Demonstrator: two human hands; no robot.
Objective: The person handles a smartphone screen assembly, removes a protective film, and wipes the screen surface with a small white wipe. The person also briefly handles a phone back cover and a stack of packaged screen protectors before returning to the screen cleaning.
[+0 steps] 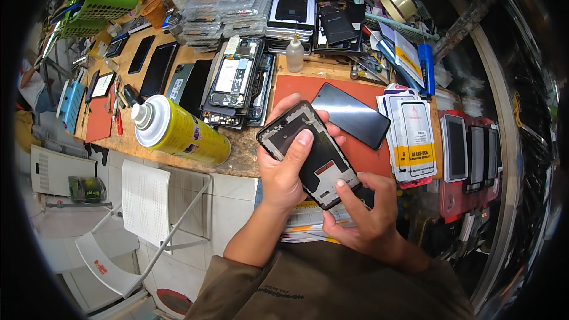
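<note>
Our left hand grips the phone mid-frame; our half-open right hand touches its lower end. Uneven pressure might bend it.

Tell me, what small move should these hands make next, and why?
Perhaps slide the right hand's index fingertip along the lower edge of the phone frame, feeling for leftover bits. The left hand grips the frame with its thumb across the inner face, the right index fingertip is at the lower end, and the pale border looks patchy.
</note>
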